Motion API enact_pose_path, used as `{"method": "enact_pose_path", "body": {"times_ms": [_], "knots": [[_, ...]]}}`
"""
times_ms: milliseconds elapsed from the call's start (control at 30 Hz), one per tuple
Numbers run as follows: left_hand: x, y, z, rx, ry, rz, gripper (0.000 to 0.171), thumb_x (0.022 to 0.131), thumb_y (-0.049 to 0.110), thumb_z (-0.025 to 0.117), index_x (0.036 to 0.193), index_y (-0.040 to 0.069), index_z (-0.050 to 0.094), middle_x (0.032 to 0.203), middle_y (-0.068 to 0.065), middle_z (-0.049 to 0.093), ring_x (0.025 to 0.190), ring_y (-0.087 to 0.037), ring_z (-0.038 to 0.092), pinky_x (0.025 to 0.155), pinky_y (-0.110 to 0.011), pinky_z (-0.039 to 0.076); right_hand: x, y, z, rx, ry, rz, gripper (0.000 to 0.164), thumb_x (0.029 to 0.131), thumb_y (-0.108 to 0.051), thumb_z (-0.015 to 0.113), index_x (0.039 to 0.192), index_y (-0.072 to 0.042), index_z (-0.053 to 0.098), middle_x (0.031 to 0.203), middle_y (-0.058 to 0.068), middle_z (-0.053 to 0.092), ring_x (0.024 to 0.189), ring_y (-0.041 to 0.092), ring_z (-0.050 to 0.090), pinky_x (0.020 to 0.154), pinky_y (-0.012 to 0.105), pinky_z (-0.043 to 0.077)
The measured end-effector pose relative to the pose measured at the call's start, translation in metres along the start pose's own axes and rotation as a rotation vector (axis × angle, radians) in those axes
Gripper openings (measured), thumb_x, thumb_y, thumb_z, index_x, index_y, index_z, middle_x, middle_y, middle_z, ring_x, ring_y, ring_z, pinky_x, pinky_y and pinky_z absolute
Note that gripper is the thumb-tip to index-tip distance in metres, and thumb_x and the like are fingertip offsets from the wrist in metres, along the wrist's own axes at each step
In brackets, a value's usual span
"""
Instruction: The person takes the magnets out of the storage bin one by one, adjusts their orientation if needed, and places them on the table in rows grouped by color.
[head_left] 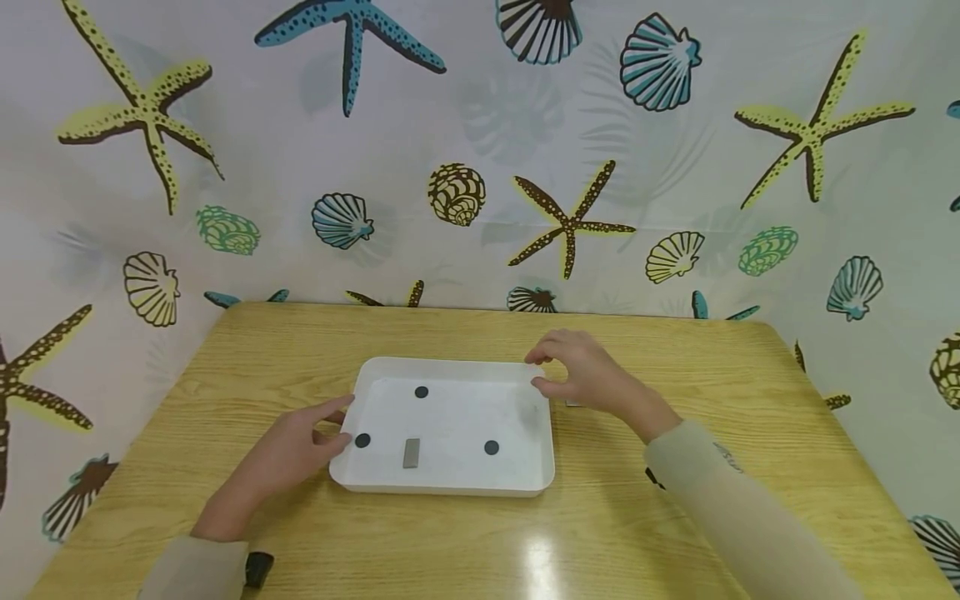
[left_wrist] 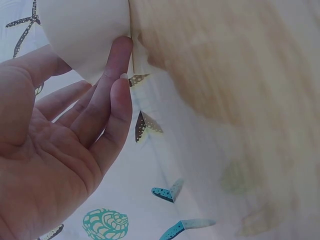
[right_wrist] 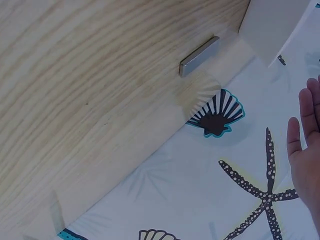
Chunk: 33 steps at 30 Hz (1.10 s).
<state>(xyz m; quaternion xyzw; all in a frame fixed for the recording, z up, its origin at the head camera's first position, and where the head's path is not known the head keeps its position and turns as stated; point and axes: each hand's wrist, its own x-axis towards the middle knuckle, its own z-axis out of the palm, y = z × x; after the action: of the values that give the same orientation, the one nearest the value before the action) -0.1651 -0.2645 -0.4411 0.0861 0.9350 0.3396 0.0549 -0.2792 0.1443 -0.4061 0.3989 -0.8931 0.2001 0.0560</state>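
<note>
A shallow white tray point(head_left: 450, 371) rests on the wooden table. Inside it lie several dark round discs, one being the front disc point(head_left: 491, 447), and a flat grey rectangular block point(head_left: 411, 453). My left hand point(head_left: 288, 450) holds the tray's left side, thumb over the rim; in the left wrist view, fingertips point(left_wrist: 120, 55) touch the outer wall and the thumb's tip is hidden. At the back right corner is my right hand point(head_left: 588, 375), fingers spread and slightly bent above the rim. The right wrist view catches this hand point(right_wrist: 309, 165) only in part, fingers extended.
A second grey metal block point(right_wrist: 200, 56) lies on the table just right of the tray; in the head view my right hand mostly hides it. Behind and at both sides of the table point(head_left: 285, 342) hangs a white cloth point(head_left: 405, 250) printed with shells and starfish.
</note>
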Motion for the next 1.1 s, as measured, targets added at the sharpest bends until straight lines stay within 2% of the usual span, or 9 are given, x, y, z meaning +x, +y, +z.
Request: {"method": "enact_pose_path", "body": {"times_ms": [200,433,833,1100], "knots": [[-0.001,0.001,0.001,-0.001,0.0,-0.006,0.06,0.098,0.015,0.068,0.153,0.001,0.048,0.13,-0.025,0.068,0.096,-0.027,0.073,0.069,-0.026,0.055,0.009,-0.014,0.004,0.006,-0.039,-0.004,0.026,0.094,-0.023,0.074,0.115,-0.009,0.074,0.112,0.003,0.072,0.108,0.021,0.065,0.106,0.051,0.045],[0.0,0.0,0.001,-0.009,-0.005,-0.005,0.06,0.098,0.014,0.068,0.153,0.0,0.047,0.132,-0.027,0.066,0.103,-0.033,0.073,0.072,-0.027,0.057,0.018,-0.032,0.013,-0.004,-0.057,-0.068,0.024,0.094,-0.023,0.075,0.115,-0.013,0.074,0.115,0.001,0.072,0.111,0.021,0.065,0.106,0.048,0.045],[-0.001,-0.001,0.001,-0.018,-0.004,0.006,0.06,0.098,0.013,0.069,0.152,0.0,0.048,0.131,-0.027,0.067,0.099,-0.03,0.074,0.071,-0.027,0.056,0.034,-0.056,0.036,-0.024,-0.096,-0.184,0.023,0.095,-0.023,0.074,0.116,-0.014,0.075,0.118,-0.001,0.071,0.112,0.017,0.064,0.103,0.043,0.046],[-0.001,0.001,0.0,-0.011,-0.001,0.006,0.06,0.098,0.012,0.069,0.152,-0.001,0.048,0.13,-0.027,0.067,0.096,-0.028,0.073,0.068,-0.025,0.054,0.043,-0.072,0.05,-0.039,-0.169,-0.219,0.025,0.096,-0.027,0.075,0.118,-0.015,0.075,0.121,-0.001,0.07,0.119,0.017,0.062,0.107,0.04,0.046]]}}
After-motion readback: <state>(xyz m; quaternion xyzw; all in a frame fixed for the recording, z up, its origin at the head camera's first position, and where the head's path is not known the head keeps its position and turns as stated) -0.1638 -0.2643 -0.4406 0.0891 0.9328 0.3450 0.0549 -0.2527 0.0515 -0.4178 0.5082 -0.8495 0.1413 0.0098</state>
